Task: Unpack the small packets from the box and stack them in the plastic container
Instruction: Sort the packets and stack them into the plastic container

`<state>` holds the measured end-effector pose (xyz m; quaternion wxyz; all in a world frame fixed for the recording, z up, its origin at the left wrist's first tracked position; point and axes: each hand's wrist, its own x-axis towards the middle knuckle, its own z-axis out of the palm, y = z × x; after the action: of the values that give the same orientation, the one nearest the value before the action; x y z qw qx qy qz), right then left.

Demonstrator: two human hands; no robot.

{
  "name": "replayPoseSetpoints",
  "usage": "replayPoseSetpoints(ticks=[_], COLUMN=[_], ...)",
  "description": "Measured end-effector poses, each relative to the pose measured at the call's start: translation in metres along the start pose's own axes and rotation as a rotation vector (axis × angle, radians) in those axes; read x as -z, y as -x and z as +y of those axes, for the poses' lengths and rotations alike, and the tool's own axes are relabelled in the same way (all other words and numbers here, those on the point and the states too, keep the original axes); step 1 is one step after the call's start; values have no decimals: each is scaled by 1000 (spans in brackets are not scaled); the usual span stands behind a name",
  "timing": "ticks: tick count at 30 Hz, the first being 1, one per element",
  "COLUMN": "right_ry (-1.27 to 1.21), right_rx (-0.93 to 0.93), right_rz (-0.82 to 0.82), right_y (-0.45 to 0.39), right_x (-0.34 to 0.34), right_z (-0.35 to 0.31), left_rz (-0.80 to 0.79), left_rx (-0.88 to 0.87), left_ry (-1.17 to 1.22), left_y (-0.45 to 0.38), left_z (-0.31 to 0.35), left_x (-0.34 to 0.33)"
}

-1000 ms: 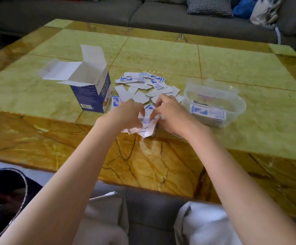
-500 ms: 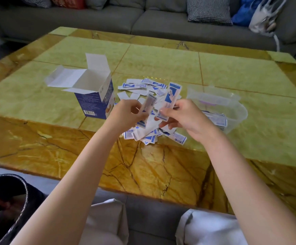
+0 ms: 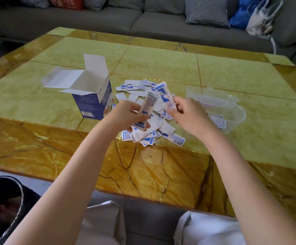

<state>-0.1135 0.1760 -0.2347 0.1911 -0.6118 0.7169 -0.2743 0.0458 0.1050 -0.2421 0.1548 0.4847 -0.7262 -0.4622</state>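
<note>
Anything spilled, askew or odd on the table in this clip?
Yes: most packets lie in a loose, overlapping heap on the table between the open box and the container, which holds only a few. The left hand and right hand each hold some packets. Nothing looks damaged.

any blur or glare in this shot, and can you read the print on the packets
Head view: the packets in the left hand and right hand are motion-smeared, print unreadable; soft window glare sheens the table; wide-angle bending curves its edges; the plastic container looks hazy.
</note>
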Motion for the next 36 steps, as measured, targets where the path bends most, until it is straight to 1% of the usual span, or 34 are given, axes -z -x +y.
replayPoseSetpoints(ticks=[2, 4, 5, 7, 9, 11, 12, 15, 16, 17, 20, 23, 24, 26, 29, 31, 33, 36], right_ry=[51, 179, 255, 359, 405, 391, 365, 380, 412, 447, 523, 539, 527, 483, 369, 273, 181, 95], right_rx=[75, 137, 159, 202, 248, 238, 208, 133, 121, 117, 144, 211, 222, 188, 117, 73, 6, -87], right_rz=[-2, -77, -127, -206, -242, -238, -226, -190, -190, -188, -171, -167, -155, -108, 37, 114, 112, 36], right_y=[0, 1, 1, 2, 3, 3, 3, 5, 6, 7, 10, 11, 10, 8, 4, 3, 3, 2], right_x=[5, 9, 8, 5, -3, -10, -11, -9, -7, -6, -9, -21, -25, -26, -17, -12, -11, -13], right_z=[-1, 0, 1, 2, -1, -6, -10, -9, -6, -3, 2, 2, 3, 6, 9, 7, 6, 8], left_rz=[39, 106, 110, 44, -30, -56, -38, 84, 100, 80, -55, -47, -36, -32, -16, 30, 81, 153], left_rx=[-12, -74, -116, -185, -224, -264, -286, -300, -289, -268, -191, -193, -200, -192, -180, -204, -217, -215], left_ry=[-212, -448, -528, -633, -714, -723, -700, -597, -608, -648, -740, -762, -766, -763, -793, -816, -793, -719], left_y=[-1, 0, 1, 2, 4, 4, 4, 3, 2, 2, 3, 2, 1, 0, -2, -3, -4, -4], left_z=[-6, -9, -9, -7, -3, 2, 3, 1, -2, -5, -10, -11, -11, -11, -10, -10, -12, -13], left_x=[3, 6, 6, 7, 3, -5, -8, -6, -4, -4, -15, -21, -20, -18, -20, -22, -22, -18])
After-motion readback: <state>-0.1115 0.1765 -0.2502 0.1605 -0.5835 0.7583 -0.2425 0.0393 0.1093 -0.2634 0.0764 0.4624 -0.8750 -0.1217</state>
